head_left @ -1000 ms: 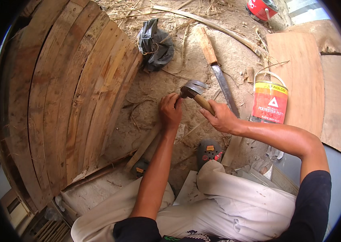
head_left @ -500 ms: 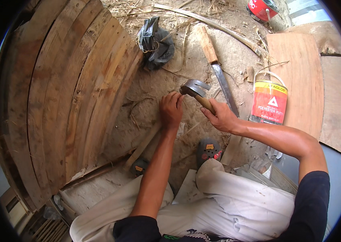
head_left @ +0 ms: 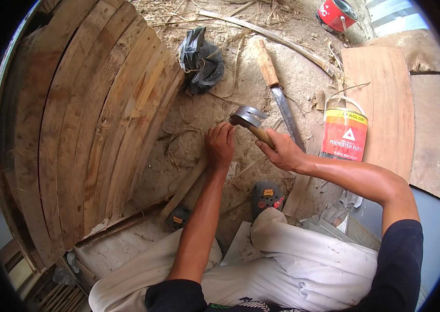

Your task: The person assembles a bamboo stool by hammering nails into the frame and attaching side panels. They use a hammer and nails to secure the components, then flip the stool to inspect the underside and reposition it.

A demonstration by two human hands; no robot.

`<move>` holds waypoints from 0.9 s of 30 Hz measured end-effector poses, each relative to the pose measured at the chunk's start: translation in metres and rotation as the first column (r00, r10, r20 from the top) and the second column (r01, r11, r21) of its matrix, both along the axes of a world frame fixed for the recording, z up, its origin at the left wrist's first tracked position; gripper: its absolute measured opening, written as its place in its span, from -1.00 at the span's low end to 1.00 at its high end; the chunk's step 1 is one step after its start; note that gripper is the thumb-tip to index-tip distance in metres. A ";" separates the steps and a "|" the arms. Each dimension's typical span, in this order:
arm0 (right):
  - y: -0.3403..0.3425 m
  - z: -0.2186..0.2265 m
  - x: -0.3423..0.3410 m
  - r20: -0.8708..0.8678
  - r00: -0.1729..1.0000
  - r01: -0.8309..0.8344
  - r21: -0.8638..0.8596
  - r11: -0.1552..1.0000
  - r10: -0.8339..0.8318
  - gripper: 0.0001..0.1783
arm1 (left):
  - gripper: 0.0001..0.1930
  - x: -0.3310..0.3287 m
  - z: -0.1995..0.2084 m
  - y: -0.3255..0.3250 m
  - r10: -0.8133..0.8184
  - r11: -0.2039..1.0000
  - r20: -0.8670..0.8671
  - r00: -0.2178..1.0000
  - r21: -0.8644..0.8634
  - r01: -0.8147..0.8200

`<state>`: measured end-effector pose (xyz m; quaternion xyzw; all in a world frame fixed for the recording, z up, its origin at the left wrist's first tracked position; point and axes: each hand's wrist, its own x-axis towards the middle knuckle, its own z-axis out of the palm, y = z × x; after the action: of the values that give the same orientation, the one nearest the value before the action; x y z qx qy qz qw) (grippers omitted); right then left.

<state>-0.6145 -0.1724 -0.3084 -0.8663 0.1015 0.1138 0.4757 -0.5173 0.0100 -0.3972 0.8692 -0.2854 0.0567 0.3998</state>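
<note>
Turned hammer (head_left: 251,122); orange can (head_left: 344,136), contents hidden

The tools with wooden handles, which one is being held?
The claw hammer, its wooden handle gripped in the right hand. The other tool, the long knife, lies unheld on the ground.

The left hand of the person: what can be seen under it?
A wooden strip runs up to the wrist of the left hand, with dirt ground around. What lies directly under the palm, or between the curled fingers, is covered, so I cannot tell.
</note>
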 end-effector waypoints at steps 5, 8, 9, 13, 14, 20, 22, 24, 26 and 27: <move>-0.001 -0.001 -0.002 -0.020 1.000 0.000 -0.037 0.999 -0.001 -0.66 | -0.84 0.000 -0.001 0.001 0.012 1.000 -0.014 1.000 -0.023 -0.013; 0.000 -0.002 -0.004 -0.038 0.999 0.002 0.008 1.000 -0.002 -0.66 | -0.85 0.000 -0.002 0.002 -0.001 0.999 0.008 1.000 0.033 0.001; 0.001 -0.002 -0.004 -0.012 1.000 -0.003 0.018 1.000 0.003 -0.66 | -0.86 0.000 -0.003 0.002 0.001 0.999 0.014 1.000 0.054 -0.002; 0.002 -0.001 -0.005 0.025 1.000 -0.008 0.017 1.000 0.008 -0.67 | -0.86 0.000 -0.004 0.002 -0.007 0.997 0.038 0.999 0.082 0.004; 0.002 -0.001 -0.006 0.040 0.999 -0.012 0.012 1.000 0.011 -0.67 | -0.86 0.000 -0.004 0.002 -0.004 0.996 0.047 0.999 0.088 -0.001; 0.000 0.000 -0.008 0.014 1.000 -0.007 0.028 1.000 0.007 -0.69 | -0.84 -0.002 -0.003 0.001 0.005 0.997 -0.006 1.000 0.072 -0.004; 0.000 0.001 -0.008 0.029 1.000 -0.009 0.003 1.000 0.009 -0.70 | -0.85 -0.001 -0.002 0.001 0.000 0.997 -0.019 1.000 0.074 0.001; 0.000 0.003 -0.008 0.025 1.000 -0.004 -0.008 1.000 0.005 -0.70 | -0.85 -0.001 -0.001 0.002 0.002 0.998 -0.032 0.999 0.068 0.000; 0.000 0.005 -0.008 -0.011 1.000 0.002 0.006 1.000 -0.002 -0.70 | -0.85 0.000 0.000 0.002 -0.004 0.998 -0.014 1.000 0.057 0.005; 0.000 0.005 -0.008 0.002 1.000 -0.001 0.002 1.000 0.001 -0.70 | -0.85 0.000 0.000 0.002 -0.004 0.999 -0.016 1.000 0.050 0.005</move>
<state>-0.6224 -0.1727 -0.3032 -0.8659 0.1004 0.1136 0.4767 -0.5173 0.0125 -0.3975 0.8789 -0.2854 0.0416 0.3801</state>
